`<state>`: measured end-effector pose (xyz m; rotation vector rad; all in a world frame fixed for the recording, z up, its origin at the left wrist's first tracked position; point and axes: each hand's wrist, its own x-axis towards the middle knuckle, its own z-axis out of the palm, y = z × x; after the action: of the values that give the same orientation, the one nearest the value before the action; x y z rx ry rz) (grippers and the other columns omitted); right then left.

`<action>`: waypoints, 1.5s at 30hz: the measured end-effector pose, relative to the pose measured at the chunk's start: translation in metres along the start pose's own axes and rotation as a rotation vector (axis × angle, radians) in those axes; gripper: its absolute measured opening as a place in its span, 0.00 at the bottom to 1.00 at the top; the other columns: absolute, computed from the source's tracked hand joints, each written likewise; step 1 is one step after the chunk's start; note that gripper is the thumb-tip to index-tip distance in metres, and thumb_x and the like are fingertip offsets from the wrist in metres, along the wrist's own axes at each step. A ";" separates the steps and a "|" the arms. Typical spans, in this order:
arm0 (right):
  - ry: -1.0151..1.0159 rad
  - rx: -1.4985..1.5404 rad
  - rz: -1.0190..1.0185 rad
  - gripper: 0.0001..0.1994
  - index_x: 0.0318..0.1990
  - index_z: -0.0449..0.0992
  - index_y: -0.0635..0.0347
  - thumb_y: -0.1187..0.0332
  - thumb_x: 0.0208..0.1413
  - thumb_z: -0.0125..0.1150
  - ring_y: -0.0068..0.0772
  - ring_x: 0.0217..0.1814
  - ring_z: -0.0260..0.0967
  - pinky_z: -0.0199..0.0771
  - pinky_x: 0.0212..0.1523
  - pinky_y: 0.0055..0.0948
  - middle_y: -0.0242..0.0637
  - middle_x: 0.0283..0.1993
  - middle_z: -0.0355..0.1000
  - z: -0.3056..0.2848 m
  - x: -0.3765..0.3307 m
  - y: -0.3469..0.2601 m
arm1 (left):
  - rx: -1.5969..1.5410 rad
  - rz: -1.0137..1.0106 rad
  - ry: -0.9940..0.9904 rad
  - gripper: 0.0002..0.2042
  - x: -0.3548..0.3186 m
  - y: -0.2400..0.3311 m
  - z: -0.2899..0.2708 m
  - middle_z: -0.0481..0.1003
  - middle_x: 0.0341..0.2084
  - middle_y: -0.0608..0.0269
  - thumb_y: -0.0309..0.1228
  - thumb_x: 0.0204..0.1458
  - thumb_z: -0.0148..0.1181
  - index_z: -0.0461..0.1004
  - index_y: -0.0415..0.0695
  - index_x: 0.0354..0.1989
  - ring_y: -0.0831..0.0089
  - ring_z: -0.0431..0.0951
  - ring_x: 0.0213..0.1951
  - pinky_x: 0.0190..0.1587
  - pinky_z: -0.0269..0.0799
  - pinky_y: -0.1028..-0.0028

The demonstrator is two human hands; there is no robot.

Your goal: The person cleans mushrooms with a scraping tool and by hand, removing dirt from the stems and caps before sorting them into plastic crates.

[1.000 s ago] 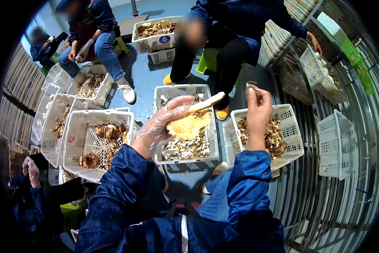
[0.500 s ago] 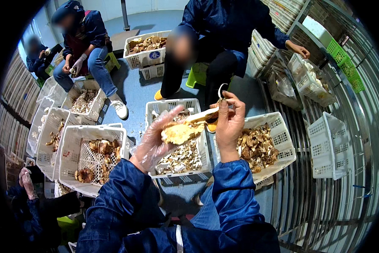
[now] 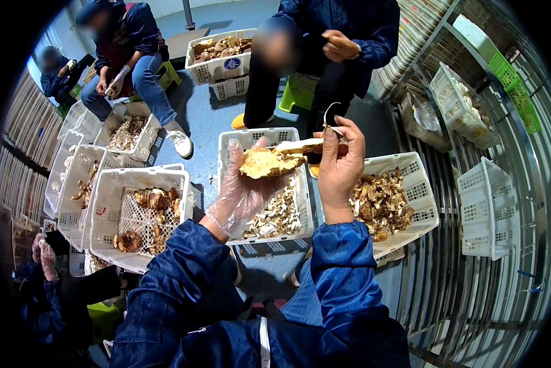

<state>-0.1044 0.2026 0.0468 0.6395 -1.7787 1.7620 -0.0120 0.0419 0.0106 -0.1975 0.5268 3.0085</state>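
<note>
Clear plastic film wraps the left hand [image 3: 248, 193] as it cradles a large, pale yellow mushroom [image 3: 269, 162] above the middle white crate [image 3: 272, 237], whose bed of chopped trimmings [image 3: 275, 214] shows below. We judge the piece light for its size: the broad cap looks soft, spongy and ragged along the edge, likely to tear or crumble under a hard squeeze, while the cream stem [image 3: 297, 146], pointing to the right, looks firmer and a little fibrous. The thin glove may slide on any damp flesh, so we would support the cap broadly from beneath and steady the piece by its stem. The left grip does roughly that, with the thumb up on one side and the fingers curved under and behind the cap, clamped gently on it rather than pressed flat. At the stem's far end we find the bare right hand [image 3: 343, 162], thumb and forefinger pinched together on a thin, whitish curl [image 3: 330, 113] that arcs above the fingertips; we cannot tell whether its lower end is joined to the stem. Brown mushroom pieces [image 3: 383, 208] fill the right crate [image 3: 419, 190], and a few browned clumps [image 3: 156, 199] lie in the left crate [image 3: 107, 190].
</note>
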 end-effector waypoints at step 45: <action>-0.361 -0.461 0.115 0.07 0.32 0.84 0.52 0.64 0.48 0.77 0.38 0.36 0.79 0.76 0.35 0.36 0.33 0.30 0.81 -0.006 -0.032 -0.023 | 0.155 0.222 0.137 0.30 -0.010 -0.001 0.005 0.70 0.59 0.48 0.36 0.63 0.61 0.58 0.49 0.72 0.57 0.77 0.58 0.61 0.79 0.53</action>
<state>-0.0648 0.2063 0.0422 0.6963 -2.4085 1.2829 -0.0027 0.0439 0.0164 -0.3579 0.8437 3.1622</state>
